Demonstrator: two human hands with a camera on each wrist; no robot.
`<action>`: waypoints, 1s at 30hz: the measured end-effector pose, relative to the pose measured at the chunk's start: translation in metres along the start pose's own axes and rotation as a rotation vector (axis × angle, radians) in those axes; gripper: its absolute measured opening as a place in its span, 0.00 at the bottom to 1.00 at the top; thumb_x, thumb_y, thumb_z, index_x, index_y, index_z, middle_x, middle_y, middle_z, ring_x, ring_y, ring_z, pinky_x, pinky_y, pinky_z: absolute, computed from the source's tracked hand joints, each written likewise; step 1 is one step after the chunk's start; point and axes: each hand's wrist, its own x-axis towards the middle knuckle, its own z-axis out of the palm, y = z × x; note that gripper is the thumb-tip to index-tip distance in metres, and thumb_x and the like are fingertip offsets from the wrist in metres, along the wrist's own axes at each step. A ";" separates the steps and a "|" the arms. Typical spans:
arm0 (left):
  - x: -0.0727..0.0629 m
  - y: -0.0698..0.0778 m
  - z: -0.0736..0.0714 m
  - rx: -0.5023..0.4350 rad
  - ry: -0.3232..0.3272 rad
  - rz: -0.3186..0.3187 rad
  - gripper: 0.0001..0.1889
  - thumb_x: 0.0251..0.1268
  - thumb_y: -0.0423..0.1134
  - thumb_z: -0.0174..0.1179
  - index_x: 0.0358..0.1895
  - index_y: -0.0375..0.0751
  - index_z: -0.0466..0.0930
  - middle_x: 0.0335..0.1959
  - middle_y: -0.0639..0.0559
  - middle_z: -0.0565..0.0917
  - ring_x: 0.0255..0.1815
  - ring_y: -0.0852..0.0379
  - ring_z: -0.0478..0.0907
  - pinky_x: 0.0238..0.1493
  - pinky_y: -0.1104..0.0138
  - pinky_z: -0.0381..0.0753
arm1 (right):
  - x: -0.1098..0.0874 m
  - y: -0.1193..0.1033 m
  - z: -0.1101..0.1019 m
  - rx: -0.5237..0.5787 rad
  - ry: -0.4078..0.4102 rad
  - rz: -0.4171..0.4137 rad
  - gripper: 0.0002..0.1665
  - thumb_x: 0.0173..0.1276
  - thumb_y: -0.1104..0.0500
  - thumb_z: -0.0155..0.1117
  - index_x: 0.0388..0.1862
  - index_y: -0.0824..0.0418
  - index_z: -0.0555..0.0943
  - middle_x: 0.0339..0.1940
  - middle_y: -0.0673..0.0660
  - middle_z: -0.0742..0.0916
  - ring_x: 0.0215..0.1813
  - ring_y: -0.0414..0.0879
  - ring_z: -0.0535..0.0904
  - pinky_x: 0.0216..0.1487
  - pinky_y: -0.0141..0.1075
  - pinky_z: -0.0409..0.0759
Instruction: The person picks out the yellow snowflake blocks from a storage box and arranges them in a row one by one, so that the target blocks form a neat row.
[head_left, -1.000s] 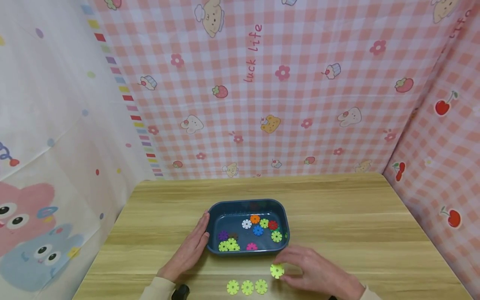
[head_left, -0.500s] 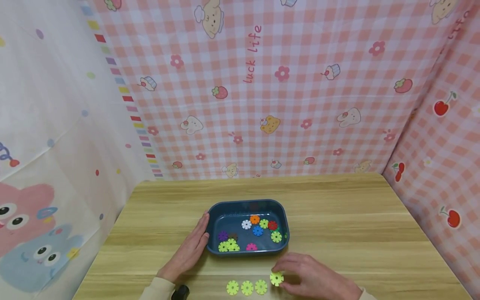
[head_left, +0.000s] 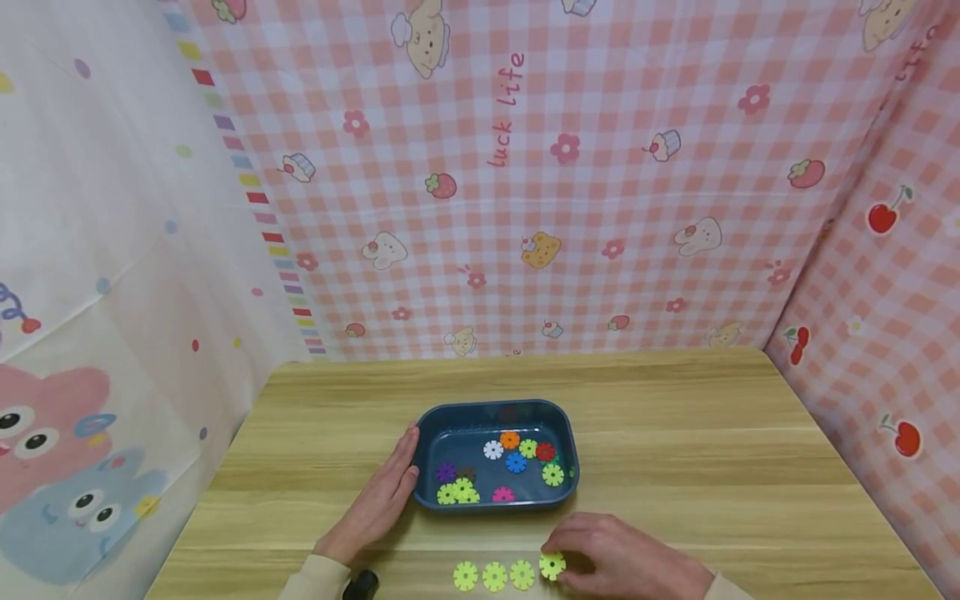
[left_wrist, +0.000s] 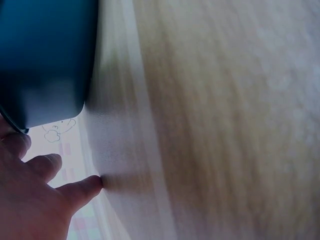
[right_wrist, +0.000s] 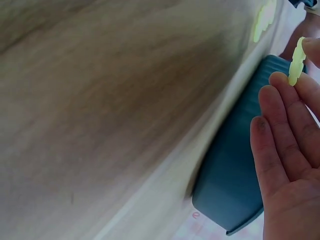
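Observation:
My right hand [head_left: 618, 554] pinches a yellow-green snowflake disc [head_left: 552, 567] between thumb and fingers, at the right end of a row on the table. In the right wrist view this disc [right_wrist: 297, 62] shows edge-on at the fingertips, the other fingers extended below it. Three matching discs [head_left: 494, 576] lie side by side just left of it. My left hand [head_left: 378, 500] rests with straight fingers against the left side of a dark blue rectangular tub [head_left: 495, 506]. Part of that tub's outer wall [left_wrist: 50, 60] shows in the left wrist view.
Inside the tub lie several loose discs, among them a white one [head_left: 492, 450], a blue one [head_left: 516, 462], a pink one [head_left: 503, 494] and a yellow-green one [head_left: 552, 475]. A checked cloth [head_left: 637, 208] hangs behind the wooden table [head_left: 675, 433].
My right hand has moved away from the tub's front rim toward me, bringing the pinched disc down close to the row. The left hand and the tub have stayed put.

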 end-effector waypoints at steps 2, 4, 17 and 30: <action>0.000 0.000 0.000 0.001 0.002 0.000 0.29 0.85 0.36 0.44 0.81 0.29 0.51 0.83 0.37 0.53 0.83 0.41 0.51 0.77 0.45 0.53 | 0.001 0.002 0.001 0.001 -0.013 -0.001 0.21 0.77 0.40 0.62 0.62 0.45 0.84 0.54 0.36 0.85 0.49 0.30 0.76 0.54 0.32 0.83; 0.000 0.000 0.000 0.002 0.004 0.000 0.29 0.86 0.36 0.44 0.81 0.29 0.52 0.83 0.38 0.53 0.83 0.41 0.51 0.77 0.47 0.53 | 0.003 0.003 0.003 -0.005 -0.018 -0.009 0.20 0.77 0.42 0.63 0.62 0.46 0.85 0.52 0.36 0.85 0.48 0.30 0.76 0.52 0.31 0.83; 0.000 -0.001 0.001 -0.011 0.000 -0.009 0.29 0.86 0.37 0.44 0.82 0.31 0.51 0.84 0.38 0.53 0.83 0.42 0.51 0.78 0.48 0.53 | 0.011 0.009 0.010 -0.038 -0.034 -0.054 0.15 0.76 0.50 0.66 0.58 0.48 0.87 0.49 0.36 0.86 0.44 0.28 0.76 0.48 0.28 0.82; 0.000 0.000 0.000 -0.008 0.006 -0.006 0.29 0.86 0.36 0.44 0.82 0.31 0.51 0.83 0.38 0.53 0.83 0.41 0.51 0.78 0.46 0.53 | 0.015 0.010 0.008 -0.084 -0.038 -0.089 0.13 0.75 0.51 0.67 0.56 0.46 0.88 0.48 0.35 0.88 0.42 0.27 0.76 0.48 0.27 0.82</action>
